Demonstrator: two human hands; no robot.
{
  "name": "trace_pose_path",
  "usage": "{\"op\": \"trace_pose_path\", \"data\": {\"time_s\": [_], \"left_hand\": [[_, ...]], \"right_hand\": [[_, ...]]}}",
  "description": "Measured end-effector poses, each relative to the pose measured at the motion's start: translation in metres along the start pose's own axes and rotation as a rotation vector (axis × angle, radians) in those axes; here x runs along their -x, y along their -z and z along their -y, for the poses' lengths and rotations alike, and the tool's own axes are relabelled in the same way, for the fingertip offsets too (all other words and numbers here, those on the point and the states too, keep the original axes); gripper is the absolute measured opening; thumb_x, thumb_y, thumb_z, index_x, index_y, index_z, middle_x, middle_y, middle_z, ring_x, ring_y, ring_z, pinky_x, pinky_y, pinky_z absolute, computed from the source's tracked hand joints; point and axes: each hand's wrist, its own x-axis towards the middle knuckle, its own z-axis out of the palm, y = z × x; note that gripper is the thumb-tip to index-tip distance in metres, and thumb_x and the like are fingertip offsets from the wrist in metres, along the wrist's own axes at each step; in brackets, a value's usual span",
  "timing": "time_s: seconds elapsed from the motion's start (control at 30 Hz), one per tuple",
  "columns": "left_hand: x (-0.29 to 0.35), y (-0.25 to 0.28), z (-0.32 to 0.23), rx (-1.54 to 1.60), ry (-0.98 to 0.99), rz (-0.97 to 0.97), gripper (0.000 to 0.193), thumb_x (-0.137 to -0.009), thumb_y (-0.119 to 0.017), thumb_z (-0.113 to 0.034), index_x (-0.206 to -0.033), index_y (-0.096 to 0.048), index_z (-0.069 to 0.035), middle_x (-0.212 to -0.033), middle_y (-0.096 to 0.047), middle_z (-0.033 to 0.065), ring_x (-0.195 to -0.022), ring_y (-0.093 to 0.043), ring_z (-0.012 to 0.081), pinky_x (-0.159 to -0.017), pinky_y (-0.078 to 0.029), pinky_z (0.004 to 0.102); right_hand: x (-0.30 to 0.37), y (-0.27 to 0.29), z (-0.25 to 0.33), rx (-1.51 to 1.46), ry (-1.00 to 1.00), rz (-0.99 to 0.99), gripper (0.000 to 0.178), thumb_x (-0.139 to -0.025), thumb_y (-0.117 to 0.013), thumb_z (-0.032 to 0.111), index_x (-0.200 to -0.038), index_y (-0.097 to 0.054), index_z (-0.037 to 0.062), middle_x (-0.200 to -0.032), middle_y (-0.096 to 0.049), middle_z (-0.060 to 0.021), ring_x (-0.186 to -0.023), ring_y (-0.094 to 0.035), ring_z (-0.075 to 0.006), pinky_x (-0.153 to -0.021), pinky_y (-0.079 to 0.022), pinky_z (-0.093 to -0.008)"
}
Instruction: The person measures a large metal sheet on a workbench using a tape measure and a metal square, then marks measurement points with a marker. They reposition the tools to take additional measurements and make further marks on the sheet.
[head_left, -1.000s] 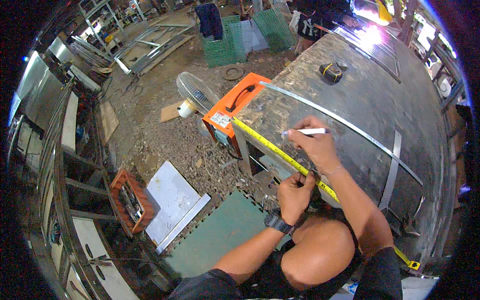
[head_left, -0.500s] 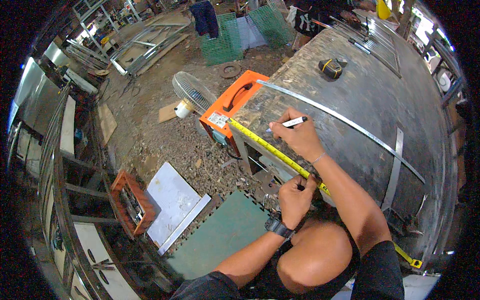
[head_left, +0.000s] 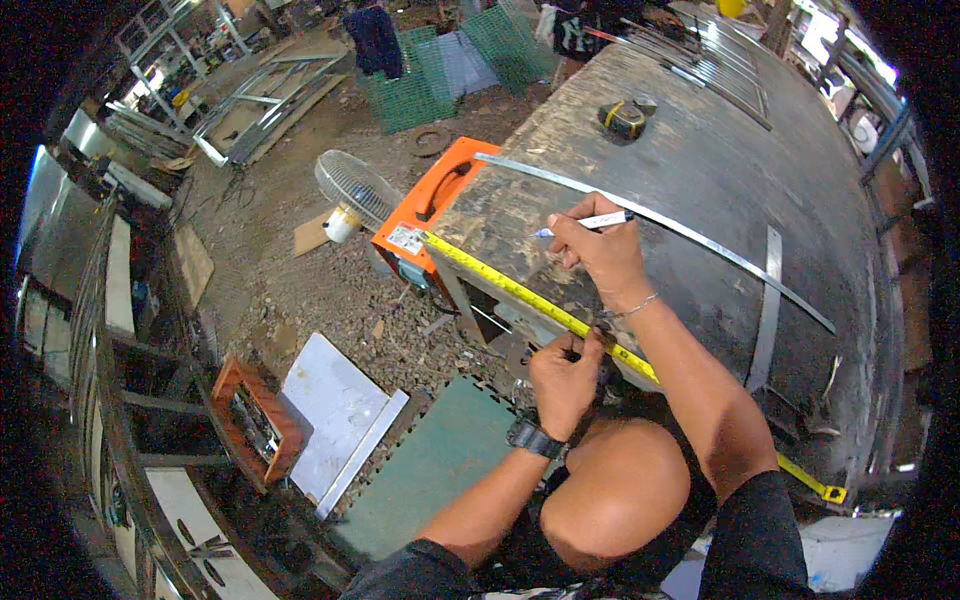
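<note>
The right hand (head_left: 605,255) grips a white marker (head_left: 606,220), fingers curled round the barrel and tip pointing left over the worktable (head_left: 690,170); whether the tip touches the surface, I cannot tell. Nearer and to the left, the left hand (head_left: 562,385) is closed on a yellow measuring tape (head_left: 500,283), thumb and fingers pinching it at the table's near edge. The tape runs along that edge—from the left corner, under the right forearm, and out again on the right. A black wristwatch (head_left: 536,438) circles the left wrist.

Farther across the tabletop lies a long metal strip (head_left: 690,235), crossed on the right by a flat bar (head_left: 767,315); a black-and-yellow case (head_left: 622,120) rests beyond them. Left of the table's corner stands an orange machine (head_left: 440,195), with a fan (head_left: 355,190) just beside it. On the ground, near and left, are a green mat (head_left: 430,470), a pale panel (head_left: 335,395) and a reddish frame (head_left: 290,440).
</note>
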Motion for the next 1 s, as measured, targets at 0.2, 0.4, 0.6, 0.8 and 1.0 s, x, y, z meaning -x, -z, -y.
{"op": "trace_pose_path", "data": {"time_s": [0.2, 0.4, 0.6, 0.8, 1.0], "left_hand": [[0.001, 0.001, -0.002, 0.05, -0.042, 0.005, 0.035, -0.097, -0.073, -0.016, -0.068, -0.061, -0.001, -0.059, -0.054, -0.0043, -0.056, -0.041, 0.0039, -0.05, -0.034, 0.0258], [-0.003, 0.001, 0.011, 0.145, -0.119, 0.058, 0.041, -0.099, -0.071, -0.016, -0.063, -0.054, -0.005, -0.058, -0.05, -0.0052, -0.055, -0.038, 0.0036, -0.048, -0.031, 0.0256], [-0.006, 0.002, 0.018, 0.098, -0.176, 0.043, 0.039, -0.1, -0.071, -0.017, -0.065, -0.057, -0.006, -0.06, -0.052, -0.0061, -0.053, -0.038, 0.0026, -0.046, -0.029, 0.0238], [-0.001, 0.003, 0.006, -0.008, -0.155, 0.033, 0.035, -0.097, -0.073, -0.016, -0.068, -0.059, 0.0, -0.06, -0.053, -0.0031, -0.058, -0.041, 0.005, -0.05, -0.036, 0.0268], [0.005, -0.001, -0.001, -0.033, -0.233, 0.023, 0.029, -0.096, -0.074, -0.015, -0.075, -0.062, 0.0, -0.063, -0.058, -0.0003, -0.06, -0.047, 0.0057, -0.054, -0.041, 0.0262]], "right_hand": [[0.041, 0.051, 0.008, 0.036, -0.088, -0.015, 0.021, -0.089, -0.078, 0.016, -0.086, -0.06, 0.0052, -0.07, -0.068, -0.0081, -0.055, -0.057, -0.0076, -0.051, -0.046, -0.0238], [0.061, 0.072, -0.006, 0.041, -0.091, -0.017, 0.022, -0.09, -0.078, 0.02, -0.084, -0.062, 0.0067, -0.071, -0.069, -0.0047, -0.056, -0.056, -0.0055, -0.048, -0.041, -0.0225], [0.062, 0.081, -0.009, 0.027, -0.045, -0.011, 0.023, -0.09, -0.079, 0.023, -0.084, -0.063, 0.0076, -0.071, -0.07, -0.0027, -0.056, -0.056, -0.0055, -0.046, -0.04, -0.023], [0.07, 0.091, -0.004, 0.001, -0.083, -0.006, 0.023, -0.089, -0.08, 0.023, -0.085, -0.064, 0.007, -0.072, -0.07, -0.0028, -0.059, -0.059, -0.0064, -0.051, -0.045, -0.0236], [0.079, 0.09, -0.002, 0.144, -0.069, 0.026, 0.022, -0.089, -0.08, 0.018, -0.083, -0.063, 0.0055, -0.073, -0.069, -0.003, -0.061, -0.059, -0.0066, -0.054, -0.046, -0.0237]]}}
